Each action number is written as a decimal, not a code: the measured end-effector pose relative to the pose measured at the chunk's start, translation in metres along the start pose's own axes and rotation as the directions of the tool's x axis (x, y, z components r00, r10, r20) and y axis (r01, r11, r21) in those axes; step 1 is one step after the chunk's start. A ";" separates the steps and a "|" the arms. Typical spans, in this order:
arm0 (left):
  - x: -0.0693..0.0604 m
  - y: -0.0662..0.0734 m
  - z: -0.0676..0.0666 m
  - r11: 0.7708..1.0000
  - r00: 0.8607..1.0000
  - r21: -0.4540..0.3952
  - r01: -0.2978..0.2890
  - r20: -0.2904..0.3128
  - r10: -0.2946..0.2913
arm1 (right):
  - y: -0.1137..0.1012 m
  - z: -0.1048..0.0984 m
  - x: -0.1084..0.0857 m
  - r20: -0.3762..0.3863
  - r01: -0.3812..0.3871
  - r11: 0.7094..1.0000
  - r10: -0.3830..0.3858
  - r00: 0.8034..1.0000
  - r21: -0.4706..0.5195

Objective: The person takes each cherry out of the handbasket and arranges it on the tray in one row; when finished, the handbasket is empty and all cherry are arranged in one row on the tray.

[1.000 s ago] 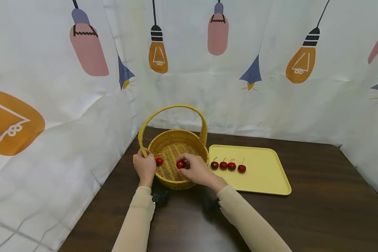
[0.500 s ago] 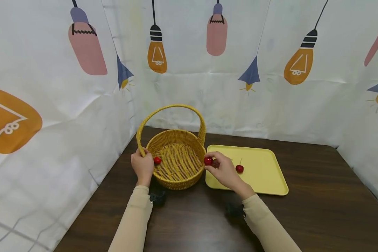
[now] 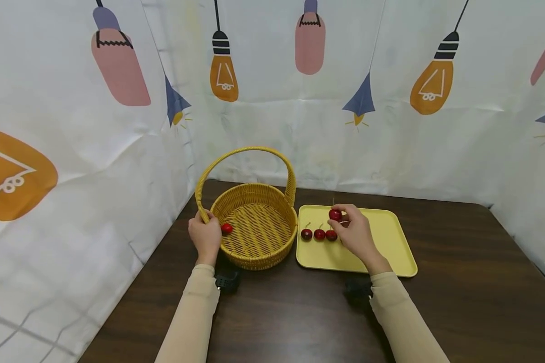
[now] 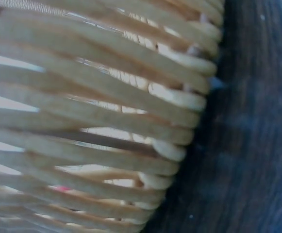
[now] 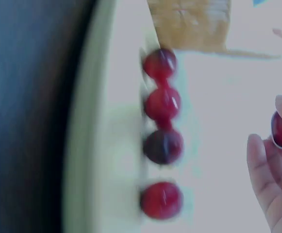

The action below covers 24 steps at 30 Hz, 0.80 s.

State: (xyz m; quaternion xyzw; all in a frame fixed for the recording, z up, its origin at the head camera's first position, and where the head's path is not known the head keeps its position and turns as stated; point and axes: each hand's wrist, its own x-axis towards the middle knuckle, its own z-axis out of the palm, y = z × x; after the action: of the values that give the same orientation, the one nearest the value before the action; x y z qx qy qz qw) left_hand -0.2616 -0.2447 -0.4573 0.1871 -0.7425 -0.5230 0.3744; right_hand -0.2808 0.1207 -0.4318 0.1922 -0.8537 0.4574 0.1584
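Observation:
My left hand (image 3: 205,238) grips the yellow wicker basket (image 3: 258,261) at the left foot of its handle. Inside the basket, near that hand, lies one red fruit (image 3: 226,229). Over the yellow tray (image 3: 390,242), my right hand (image 3: 358,235) pinches a dark red cherry (image 3: 335,215) between thumb and fingers. Below it a row of cherries (image 3: 319,234) rests on the tray; the right wrist view shows four in line, the nearest one (image 5: 161,200) a little apart. The left wrist view holds only the blurred basket weave (image 4: 92,145) and a strip of table.
Basket and tray stand side by side on a dark wooden table (image 3: 272,312). A white cloth (image 3: 263,121) printed with lamps hangs behind and along the left side. A dark band (image 3: 227,281) sits at the left wrist.
From over the basket, my right hand has moved right to above the tray, still pinching a cherry. The left hand keeps its grip on the handle.

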 end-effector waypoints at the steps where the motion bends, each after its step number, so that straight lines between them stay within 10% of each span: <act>1: 0.000 0.000 -0.001 1.000 1.000 0.001 -0.001 -0.004 0.001 | 0.004 -0.006 0.001 -0.017 -0.013 1.000 0.012 1.000 -0.011; 13: -0.003 -0.002 -0.003 1.000 1.000 0.008 -0.002 0.002 0.002 | 0.060 -0.062 -0.010 0.076 -0.242 0.946 0.263 0.962 -0.215; 24: -0.001 0.000 -0.002 1.000 1.000 0.010 -0.012 -0.002 0.012 | 0.083 -0.066 -0.014 0.166 -0.293 0.929 0.333 0.928 -0.227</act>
State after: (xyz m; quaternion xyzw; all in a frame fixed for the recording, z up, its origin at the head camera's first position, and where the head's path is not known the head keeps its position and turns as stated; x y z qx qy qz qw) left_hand -0.2594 -0.2456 -0.4569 0.1851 -0.7458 -0.5167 0.3776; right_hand -0.3015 0.2213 -0.4624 0.0815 -0.9262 0.3679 0.0139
